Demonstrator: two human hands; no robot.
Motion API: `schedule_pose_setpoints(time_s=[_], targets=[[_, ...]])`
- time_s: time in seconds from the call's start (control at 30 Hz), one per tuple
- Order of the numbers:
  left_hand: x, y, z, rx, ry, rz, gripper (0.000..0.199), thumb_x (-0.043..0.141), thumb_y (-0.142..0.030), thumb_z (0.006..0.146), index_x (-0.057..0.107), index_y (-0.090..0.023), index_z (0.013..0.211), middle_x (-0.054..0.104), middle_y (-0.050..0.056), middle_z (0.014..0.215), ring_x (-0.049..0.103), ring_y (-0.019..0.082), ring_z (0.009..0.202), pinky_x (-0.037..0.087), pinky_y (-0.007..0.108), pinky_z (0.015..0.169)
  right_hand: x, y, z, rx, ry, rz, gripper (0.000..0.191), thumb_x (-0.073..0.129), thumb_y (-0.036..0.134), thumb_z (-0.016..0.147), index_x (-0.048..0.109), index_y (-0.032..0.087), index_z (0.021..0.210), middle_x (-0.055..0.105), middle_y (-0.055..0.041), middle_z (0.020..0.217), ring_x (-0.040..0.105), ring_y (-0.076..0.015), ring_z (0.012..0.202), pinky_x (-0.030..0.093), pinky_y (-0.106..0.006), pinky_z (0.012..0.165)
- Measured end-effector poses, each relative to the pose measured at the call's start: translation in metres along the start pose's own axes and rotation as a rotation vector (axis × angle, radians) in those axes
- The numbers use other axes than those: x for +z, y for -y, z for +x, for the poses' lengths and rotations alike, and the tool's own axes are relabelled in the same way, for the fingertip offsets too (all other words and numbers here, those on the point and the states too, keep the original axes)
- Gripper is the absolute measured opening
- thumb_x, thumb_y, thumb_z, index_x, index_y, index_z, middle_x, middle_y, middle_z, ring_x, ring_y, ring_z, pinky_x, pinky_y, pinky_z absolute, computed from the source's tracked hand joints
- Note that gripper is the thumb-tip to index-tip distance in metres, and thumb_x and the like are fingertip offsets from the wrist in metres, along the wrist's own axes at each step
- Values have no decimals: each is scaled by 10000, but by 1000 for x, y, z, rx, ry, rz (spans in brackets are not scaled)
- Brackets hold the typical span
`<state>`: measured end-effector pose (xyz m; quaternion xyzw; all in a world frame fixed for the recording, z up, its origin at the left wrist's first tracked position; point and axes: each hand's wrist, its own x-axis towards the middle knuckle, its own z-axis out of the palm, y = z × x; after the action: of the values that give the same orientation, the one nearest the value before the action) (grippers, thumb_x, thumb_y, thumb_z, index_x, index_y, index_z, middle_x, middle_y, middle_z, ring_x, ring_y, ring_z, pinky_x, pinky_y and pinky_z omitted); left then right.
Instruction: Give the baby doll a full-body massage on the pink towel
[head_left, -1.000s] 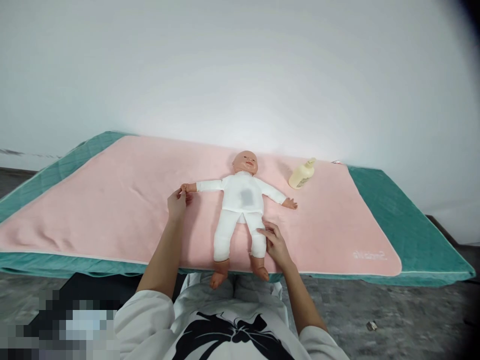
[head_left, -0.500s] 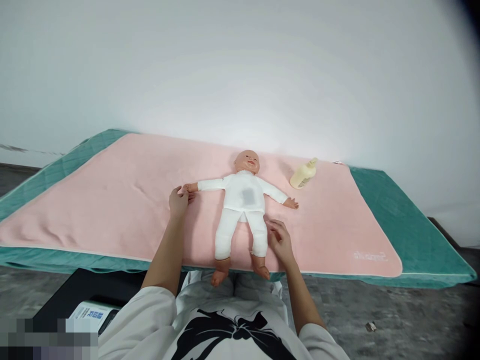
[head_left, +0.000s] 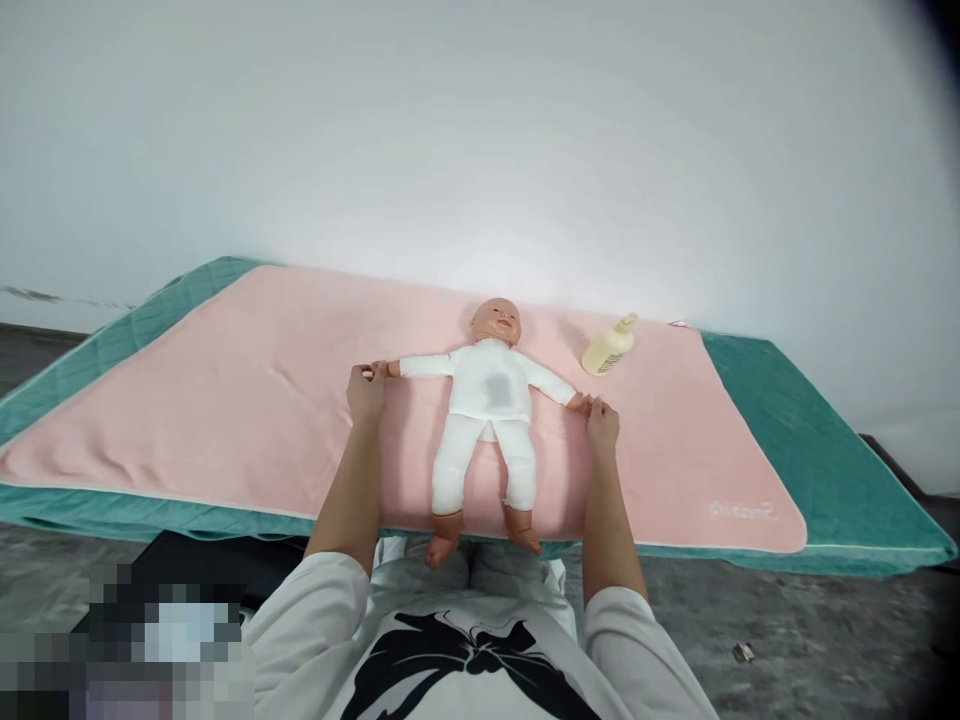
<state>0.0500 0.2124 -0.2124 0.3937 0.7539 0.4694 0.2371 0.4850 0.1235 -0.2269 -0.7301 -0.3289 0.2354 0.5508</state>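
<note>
A baby doll with a white cloth body lies face up, its arms spread and its feet over the near edge of the bed. My left hand is closed around the doll's hand on the left side. On the right, my right hand pinches the doll's other hand between its fingers. Under the doll is a pink mat, laid over a green padded cover.
Behind the doll's arm on the right stands a pale yellow pump bottle. A white wall rises along the far edge. Below on the left is a dark surface, partly blurred out. A small scrap lies on the grey floor.
My right hand has moved up and right from beside the doll's leg and taken hold of the doll's hand. My left hand has shifted slightly up, still at the doll's other hand.
</note>
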Motion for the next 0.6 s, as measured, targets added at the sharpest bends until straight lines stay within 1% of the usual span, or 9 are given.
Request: schedule_pose_setpoints(time_s=[0.07,0.13,0.2,0.27,0.33,0.43,0.6], targets=[[3,2,0,-14,14,-114,235,650,-397,839,541,-205,919,671,74,890,652,192,678,488,308,619,8,0,4,74,-32,85,269,554,423,830,632,175,760,619,-37,703,526,-158,636,405,-290,570],[7,2,1,-41,52,-287,224,643,-364,849,526,-201,948,660,48,867,632,142,591,482,269,567,15,0,6,114,-52,211,278,589,457,811,615,180,811,594,2,698,483,-121,578,392,-265,534],[11,3,4,-77,83,-463,216,649,-324,847,513,-196,956,654,25,822,625,115,562,488,241,553,21,1,6,115,-50,323,329,650,490,766,605,179,861,574,27,700,451,-92,541,378,-243,505],[13,3,7,-102,102,-574,221,665,-307,836,515,-191,949,651,10,777,625,103,558,502,226,560,25,2,5,107,-30,424,398,708,510,714,614,170,900,568,36,699,441,-75,524,367,-228,487],[15,3,9,-104,111,-623,215,670,-312,833,539,-182,944,649,6,753,621,98,550,509,218,556,27,4,2,109,-8,491,453,738,520,683,630,160,935,569,38,692,438,-65,511,357,-218,473],[17,6,10,-72,109,-628,199,651,-328,846,588,-165,943,646,14,739,613,95,538,505,208,532,27,5,-2,118,-12,505,477,748,528,677,640,154,953,566,43,672,430,-57,490,321,-206,443],[19,9,8,-18,66,-585,241,628,-380,865,615,-160,963,657,30,764,622,101,555,517,216,541,26,2,-2,94,-31,468,463,701,578,715,637,155,892,584,28,674,409,-49,459,252,-199,401]])
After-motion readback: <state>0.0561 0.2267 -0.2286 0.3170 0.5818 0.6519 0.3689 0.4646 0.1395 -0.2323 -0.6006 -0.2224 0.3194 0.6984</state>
